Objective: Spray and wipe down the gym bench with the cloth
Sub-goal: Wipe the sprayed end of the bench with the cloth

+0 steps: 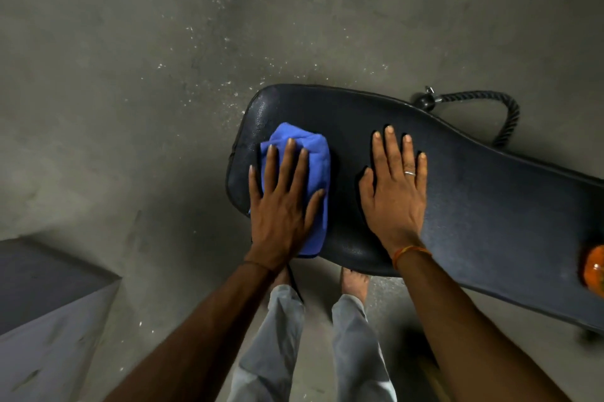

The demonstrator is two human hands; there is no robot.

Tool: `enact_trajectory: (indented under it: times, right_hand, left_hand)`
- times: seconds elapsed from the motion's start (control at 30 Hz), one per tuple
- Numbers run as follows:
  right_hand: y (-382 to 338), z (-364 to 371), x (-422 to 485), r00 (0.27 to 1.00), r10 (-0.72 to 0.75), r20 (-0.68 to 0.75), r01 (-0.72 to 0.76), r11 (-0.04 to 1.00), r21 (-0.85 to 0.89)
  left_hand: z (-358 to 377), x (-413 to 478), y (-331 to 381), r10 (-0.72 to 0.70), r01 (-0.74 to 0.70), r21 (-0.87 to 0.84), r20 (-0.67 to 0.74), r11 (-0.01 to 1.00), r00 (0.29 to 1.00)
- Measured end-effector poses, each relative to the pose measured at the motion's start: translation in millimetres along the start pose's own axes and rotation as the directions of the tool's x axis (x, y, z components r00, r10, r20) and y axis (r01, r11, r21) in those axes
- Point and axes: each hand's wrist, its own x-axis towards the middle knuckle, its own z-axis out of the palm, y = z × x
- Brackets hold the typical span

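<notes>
A black padded gym bench [474,192] runs from the centre to the right edge of the view. A folded blue cloth [313,153] lies on its left end. My left hand [281,202] presses flat on the cloth, fingers straight and spread. My right hand [395,189] rests flat on the bare pad just right of the cloth, fingers straight, a ring on one finger. An orange object [595,267], cut off by the frame, sits on the bench at the right edge; I cannot tell what it is.
A black rope attachment [483,101] lies on the concrete floor [130,91] behind the bench. A grey box-like block [42,303] stands at the lower left. My bare feet [354,284] and grey trouser legs are below the bench's near edge.
</notes>
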Motion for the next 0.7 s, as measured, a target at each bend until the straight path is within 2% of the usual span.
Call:
enact_trajectory:
  times: [0.1, 0.23, 0.37, 0.5, 0.6, 0.7]
  right_hand:
    - [0.5, 2.5, 0.3, 1.0, -0.009, -0.015, 0.009, 1.0, 0.002]
    - [1.2, 3.3, 0.2, 0.999, -0.004, -0.031, 0.004, 1.0, 0.0]
    - [0.4, -0.6, 0.3, 1.0, -0.001, 0.007, 0.001, 1.0, 0.007]
    - [-0.7, -4.5, -0.1, 1.0, 0.001, 0.023, -0.002, 1.0, 0.007]
    - [-1.1, -2.7, 0.6, 1.0, 0.004, 0.011, -0.004, 1.0, 0.01]
    - [0.2, -0.3, 0.5, 1.0, 0.002, -0.004, -0.002, 1.0, 0.009]
  left_hand:
    - [-6.3, 59.5, -18.8, 0.023, -0.025, -0.067, -0.02, 0.997, 1.0]
    - [-15.0, 132.5, -31.7, -0.066, 0.06, -0.124, -0.041, 0.991, 0.997]
    - [-9.3, 84.9, -45.6, 0.054, -0.079, -0.176, -0.142, 0.981, 0.988]
    - [-4.3, 15.0, -55.2, 0.031, -0.051, -0.179, -0.112, 0.982, 0.993]
    - [-10.6, 77.3, -63.4, 0.108, -0.125, -0.131, -0.127, 0.984, 0.986]
    - [-17.2, 144.7, -63.2, 0.04, -0.057, -0.177, -0.097, 0.983, 0.994]
